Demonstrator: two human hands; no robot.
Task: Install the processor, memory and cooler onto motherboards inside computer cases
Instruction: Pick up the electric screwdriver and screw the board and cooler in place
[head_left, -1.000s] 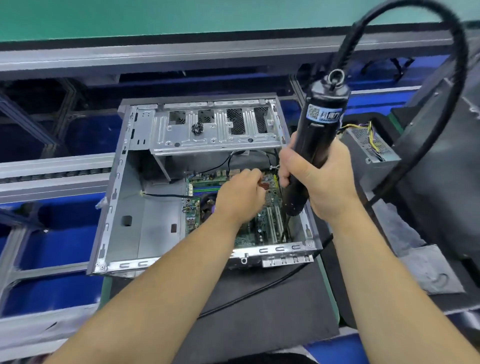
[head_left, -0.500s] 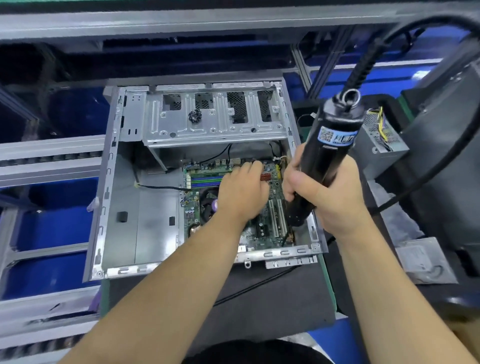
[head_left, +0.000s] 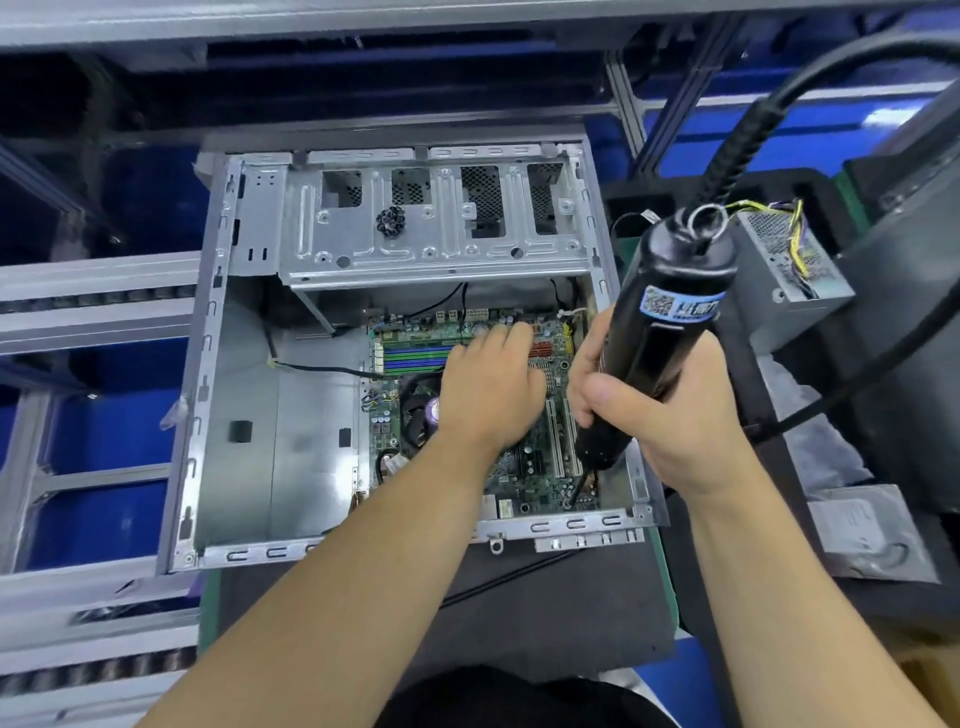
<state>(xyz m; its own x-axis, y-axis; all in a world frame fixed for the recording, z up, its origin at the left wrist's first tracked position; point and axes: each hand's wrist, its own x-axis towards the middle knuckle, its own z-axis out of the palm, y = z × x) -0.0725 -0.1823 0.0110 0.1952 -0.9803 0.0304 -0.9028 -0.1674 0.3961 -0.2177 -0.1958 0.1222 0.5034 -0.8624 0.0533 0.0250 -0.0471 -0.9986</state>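
Nearest the viewer, both forearms reached forward over a dark mat (head_left: 519, 608) on which the open computer case (head_left: 208, 415) lay on its side. Compared with a second earlier, the whole scene had slid lower and closer in the head view, the green strip at the top having dropped out of sight, which suggests the person had leaned in over the work.

The right hand (head_left: 670, 415) was wrapped around the black electric screwdriver (head_left: 660, 332), fingers and thumb curled about its body. The tool had tipped more upright over that second, and its bit now pointed down at the near right corner of the motherboard (head_left: 524, 467), close to the case's near wall. I judge that a mounting screw was about to be driven there, though the tip itself was too small to read.

The left hand (head_left: 488, 389) lay palm down on the board, fingers fairly straight and reaching toward the far edge by the red connectors. It had hardly shifted, and seemed to steady the board. Partly under it sat the cooler (head_left: 421, 410), with the memory slots (head_left: 415, 356) just beyond, so those parts looked already fitted.

Farther off, the drive cage (head_left: 431, 228) spanned the case's far end. To the right, beyond the mat's edge, a power supply (head_left: 784, 275) with loose coloured wires rested beside a dark case. Grey aluminium rails and blue panels framed the line behind.
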